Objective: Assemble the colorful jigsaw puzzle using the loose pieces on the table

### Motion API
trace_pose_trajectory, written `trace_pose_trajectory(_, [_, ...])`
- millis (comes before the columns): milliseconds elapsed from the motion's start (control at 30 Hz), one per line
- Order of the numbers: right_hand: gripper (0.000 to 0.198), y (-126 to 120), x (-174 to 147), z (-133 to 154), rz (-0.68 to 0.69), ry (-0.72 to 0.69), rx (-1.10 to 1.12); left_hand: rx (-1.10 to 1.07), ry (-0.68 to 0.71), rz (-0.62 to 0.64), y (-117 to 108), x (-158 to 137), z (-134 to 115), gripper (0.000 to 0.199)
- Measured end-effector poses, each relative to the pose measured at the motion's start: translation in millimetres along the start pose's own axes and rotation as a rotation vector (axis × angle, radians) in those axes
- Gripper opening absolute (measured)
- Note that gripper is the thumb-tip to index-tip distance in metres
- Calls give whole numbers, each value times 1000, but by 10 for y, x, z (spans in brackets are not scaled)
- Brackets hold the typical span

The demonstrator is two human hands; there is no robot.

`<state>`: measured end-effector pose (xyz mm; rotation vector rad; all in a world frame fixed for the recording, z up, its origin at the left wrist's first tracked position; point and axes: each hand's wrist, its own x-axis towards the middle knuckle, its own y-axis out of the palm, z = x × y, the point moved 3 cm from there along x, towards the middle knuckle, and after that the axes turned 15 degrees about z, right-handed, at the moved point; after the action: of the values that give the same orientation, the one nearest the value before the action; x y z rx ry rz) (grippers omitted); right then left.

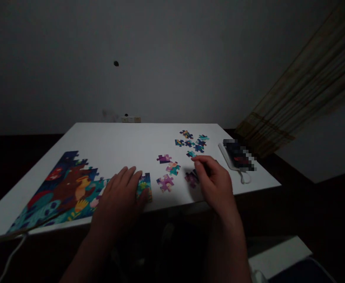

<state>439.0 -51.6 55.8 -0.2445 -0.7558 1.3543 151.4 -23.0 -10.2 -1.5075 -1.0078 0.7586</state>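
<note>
A white table bears a partly joined puzzle on its left, along the near edge. The left hand lies flat over the puzzle's right part, fingers extended and close together. Three loose pieces lie between the hands, and a cluster of pieces farther back. The right hand curls, partly hiding a dark purple piece; I cannot tell whether its fingers hold anything. Rightmost on the table is a phone.
</note>
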Motion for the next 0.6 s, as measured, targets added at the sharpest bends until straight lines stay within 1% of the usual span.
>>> trace_pose_trajectory(100, [23,89,171,212,320,-96,-121,-39,36,-38,-29,-11,-23,50])
trace_pose_trajectory(167, [25,158,274,248,432,-93,-219,-44,63,-62,-51,-25,-42,48])
trace_pose_trajectory(233, [28,231,332,201,470,-63,-297,-47,82,-86,-67,-44,-57,45])
trace_pose_trajectory(333, [35,348,304,93,511,-55,-320,-59,99,-123,-81,-69,-78,42])
trace_pose_trajectory(433, [51,429,216,55,564,-70,-311,-77,112,-167,-94,-77,-92,41])
trace_pose_trajectory(500, [58,454,184,59,590,-59,-326,-97,114,-188,-99,-77,-92,42])
trace_pose_trajectory(600, [58,470,192,57,599,-35,-353,-118,119,-181,-99,-79,-89,45])
